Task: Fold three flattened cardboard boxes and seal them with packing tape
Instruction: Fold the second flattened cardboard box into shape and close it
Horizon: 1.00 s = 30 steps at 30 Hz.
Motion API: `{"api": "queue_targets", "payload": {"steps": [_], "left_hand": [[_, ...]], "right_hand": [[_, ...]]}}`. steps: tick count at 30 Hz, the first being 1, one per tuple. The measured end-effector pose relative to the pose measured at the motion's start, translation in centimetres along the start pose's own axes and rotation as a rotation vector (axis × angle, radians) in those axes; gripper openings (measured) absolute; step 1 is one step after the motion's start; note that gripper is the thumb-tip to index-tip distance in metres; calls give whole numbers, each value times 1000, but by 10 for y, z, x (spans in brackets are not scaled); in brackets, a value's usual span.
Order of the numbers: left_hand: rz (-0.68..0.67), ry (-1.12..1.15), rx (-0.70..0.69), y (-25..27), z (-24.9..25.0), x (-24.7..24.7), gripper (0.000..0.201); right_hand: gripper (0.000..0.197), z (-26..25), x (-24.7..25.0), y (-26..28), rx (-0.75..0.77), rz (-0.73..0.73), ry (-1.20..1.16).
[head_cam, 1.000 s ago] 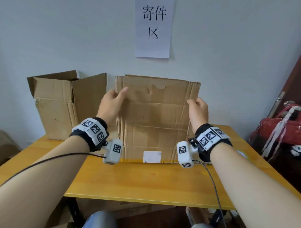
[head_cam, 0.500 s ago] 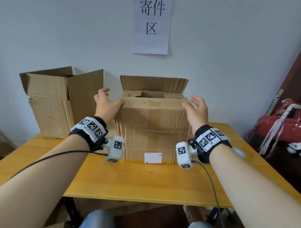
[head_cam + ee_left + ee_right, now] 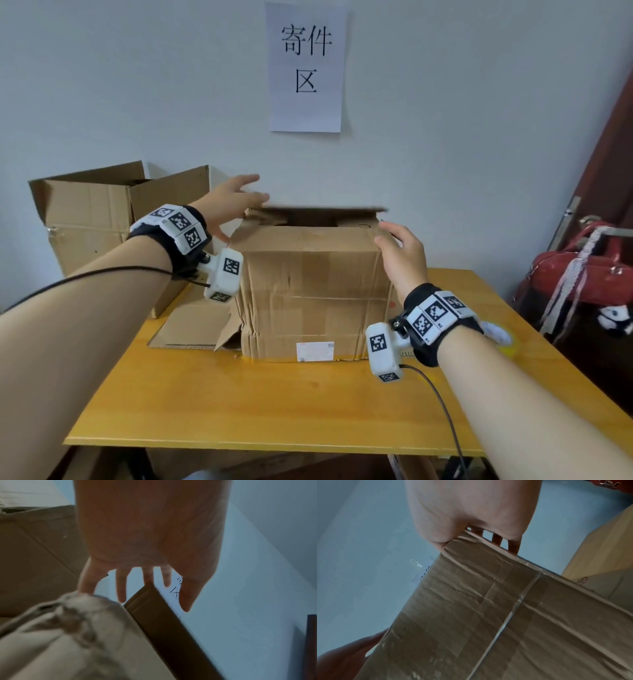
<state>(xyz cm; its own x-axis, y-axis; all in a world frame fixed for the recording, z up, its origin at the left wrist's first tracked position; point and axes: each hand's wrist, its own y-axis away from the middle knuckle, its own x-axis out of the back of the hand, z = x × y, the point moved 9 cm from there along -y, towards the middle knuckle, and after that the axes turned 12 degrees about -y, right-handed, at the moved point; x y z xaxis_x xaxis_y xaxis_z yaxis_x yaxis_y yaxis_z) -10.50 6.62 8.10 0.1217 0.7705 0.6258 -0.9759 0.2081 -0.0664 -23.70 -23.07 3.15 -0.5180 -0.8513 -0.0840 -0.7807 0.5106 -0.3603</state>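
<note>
A worn brown cardboard box [image 3: 315,291] stands upright at the middle of the table, a white label low on its front. Its near top flap is folded inward. My left hand [image 3: 236,200] reaches over the top left corner, its straight fingers [image 3: 121,588] lying on the far flap [image 3: 322,208], which tips forward nearly level. My right hand [image 3: 394,240] holds the top right corner, thumb [image 3: 439,543] on the front and fingers over the edge. A second box [image 3: 89,222] stands at the back left with its flaps up. A flattened cardboard piece [image 3: 191,329] lies between the two.
A roll of tape [image 3: 496,334] lies on the yellow table [image 3: 274,404] behind my right wrist. A red bag [image 3: 582,274] sits off the table's right side. On the wall hangs a paper sign [image 3: 306,65]. The table's front half is bare.
The flat cardboard was spread into a standing box and its near flap went down. My left hand rose to the far flap, which has tipped forward. My right hand stayed at the right corner.
</note>
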Motion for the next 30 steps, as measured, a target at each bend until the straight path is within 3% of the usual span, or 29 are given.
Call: {"api": "queue_targets", "payload": {"steps": [4, 10, 17, 20, 26, 28, 30], "left_hand": [[-99, -55, 160, 7, -22, -18, 23], [-135, -86, 150, 25, -40, -39, 41], [-105, -13, 141, 34, -50, -34, 40], [-59, 16, 132, 38, -56, -26, 39], [49, 78, 39, 44, -48, -8, 39], [86, 72, 25, 45, -39, -2, 38], [104, 47, 16, 44, -27, 3, 38]], "right_hand": [[38, 6, 0, 0, -38, 1, -8], [45, 20, -5, 1, -164, 8, -24], [54, 30, -15, 18, -369, -73, -49], [51, 27, -21, 23, -361, -85, -46], [16, -3, -35, 15, -201, -110, -72], [25, -9, -37, 7, -159, -108, -78], [48, -15, -37, 1, -138, -95, -77]]}}
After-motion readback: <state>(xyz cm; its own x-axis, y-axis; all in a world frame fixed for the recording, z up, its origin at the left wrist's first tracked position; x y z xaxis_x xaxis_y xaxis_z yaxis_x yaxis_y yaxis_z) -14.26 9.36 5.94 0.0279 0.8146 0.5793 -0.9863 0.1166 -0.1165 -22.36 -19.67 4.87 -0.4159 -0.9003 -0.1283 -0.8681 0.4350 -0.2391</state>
